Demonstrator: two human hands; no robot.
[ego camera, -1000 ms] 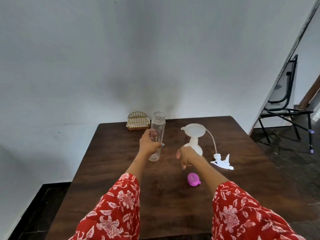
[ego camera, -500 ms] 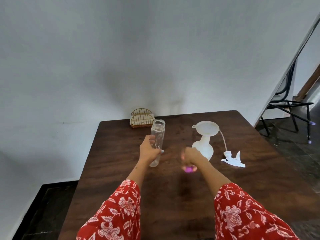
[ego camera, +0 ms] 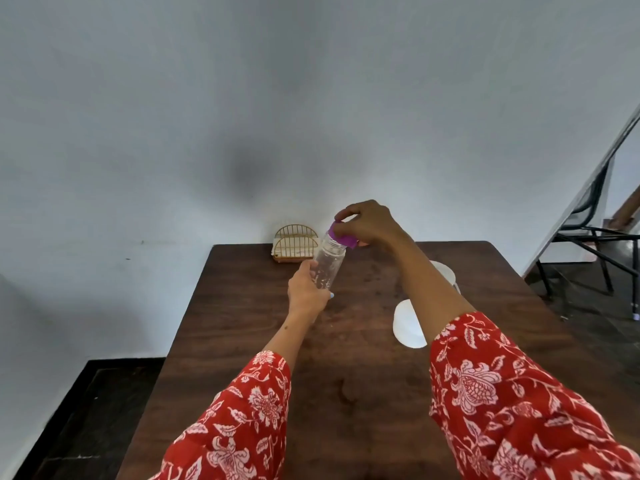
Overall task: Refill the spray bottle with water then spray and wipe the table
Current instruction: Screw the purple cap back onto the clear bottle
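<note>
Left hand (ego camera: 308, 294) clamped round lower body of clear bottle (ego camera: 328, 265), held tilted above dark bench (ego camera: 363, 393) so open neck faces right hand

Right hand (ego camera: 369, 223) pinches purple cap (ego camera: 341, 237) from above, cap sitting on bottle mouth, likely for screwing on

Bottle looks nearly empty; water level hard to tell

White bottle (ego camera: 408, 325) with funnel (ego camera: 445, 271) stands on bench under right forearm, mostly hidden, probably kept near for pouring

Wire basket (ego camera: 296, 244) against wall at far edge, behind bottle

Spraying, wiping not yet begun

Both hands (ego camera: 306, 294) (ego camera: 369, 223) raised — grips closed
</note>
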